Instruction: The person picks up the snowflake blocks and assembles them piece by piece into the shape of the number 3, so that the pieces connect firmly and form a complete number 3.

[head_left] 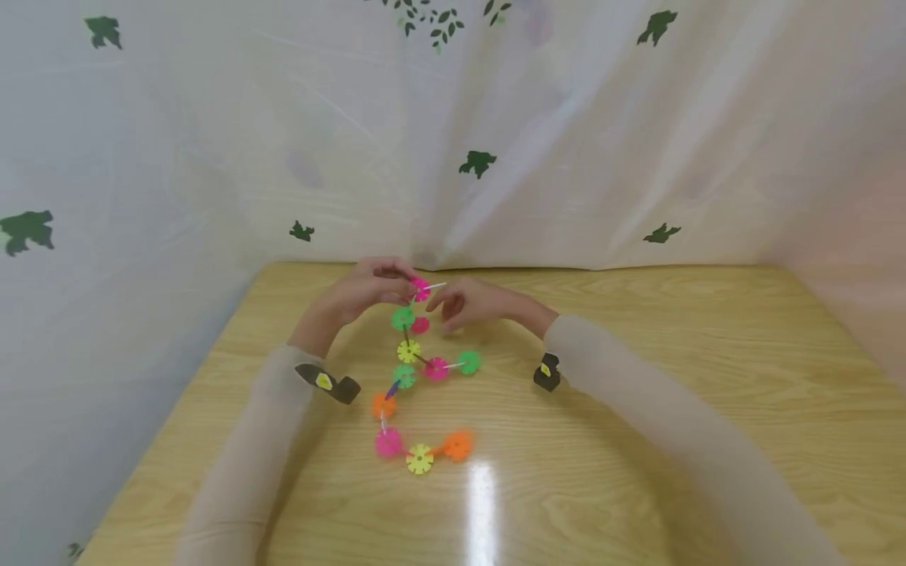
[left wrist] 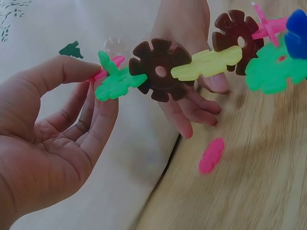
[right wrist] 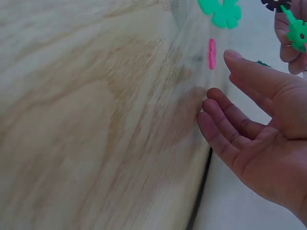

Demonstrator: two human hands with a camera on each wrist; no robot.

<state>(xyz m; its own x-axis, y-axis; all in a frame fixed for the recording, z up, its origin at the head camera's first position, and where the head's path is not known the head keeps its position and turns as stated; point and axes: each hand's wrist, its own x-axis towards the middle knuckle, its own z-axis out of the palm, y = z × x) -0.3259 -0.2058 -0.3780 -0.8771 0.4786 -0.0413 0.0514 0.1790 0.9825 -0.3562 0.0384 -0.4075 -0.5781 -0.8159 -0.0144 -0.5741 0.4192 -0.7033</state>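
A chain of colourful slotted snowflake discs, with a yellow disc (head_left: 408,350) partway along it, curves across the wooden table. At its far end my left hand (head_left: 361,292) pinches a pink disc (head_left: 421,289), joined to a green disc (left wrist: 115,87) and then a brown disc (left wrist: 160,71). A clear disc (left wrist: 115,46) shows beyond the pinched one. Close by, my right hand (head_left: 476,303) holds nothing, its fingers loosely bent and apart. Below and between the hands, a loose pink disc (left wrist: 211,156) lies on the table, just off the right fingertips (right wrist: 233,54).
A side branch of the chain ends in a green disc (head_left: 469,362). The near end finishes at an orange disc (head_left: 458,446). Behind the table's (head_left: 637,456) far edge hangs a pale curtain (head_left: 538,204) with green leaf prints.
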